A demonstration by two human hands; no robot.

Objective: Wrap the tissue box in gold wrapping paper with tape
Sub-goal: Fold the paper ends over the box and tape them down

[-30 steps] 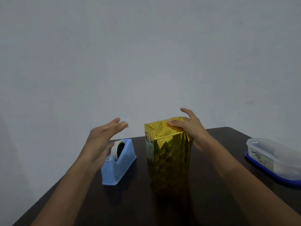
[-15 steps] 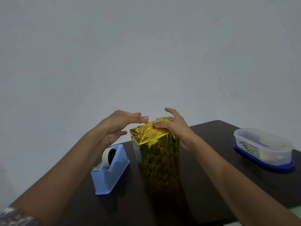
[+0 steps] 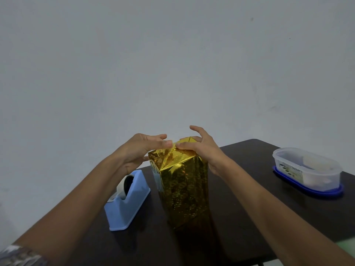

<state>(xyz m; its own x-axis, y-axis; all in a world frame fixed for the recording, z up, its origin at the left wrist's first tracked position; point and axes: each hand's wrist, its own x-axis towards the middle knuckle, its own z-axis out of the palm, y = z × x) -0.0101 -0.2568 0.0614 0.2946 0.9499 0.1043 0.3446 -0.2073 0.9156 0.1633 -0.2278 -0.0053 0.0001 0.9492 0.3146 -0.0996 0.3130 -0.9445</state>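
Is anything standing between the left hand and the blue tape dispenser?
Nothing visible does. The left hand touches the top of the gold-wrapped box; the tape dispenser stands beneath that hand.

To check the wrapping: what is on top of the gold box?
Folded gold paper, touched by the left hand and the right hand. Any tape cannot be made out; the tissue box itself is covered by paper.
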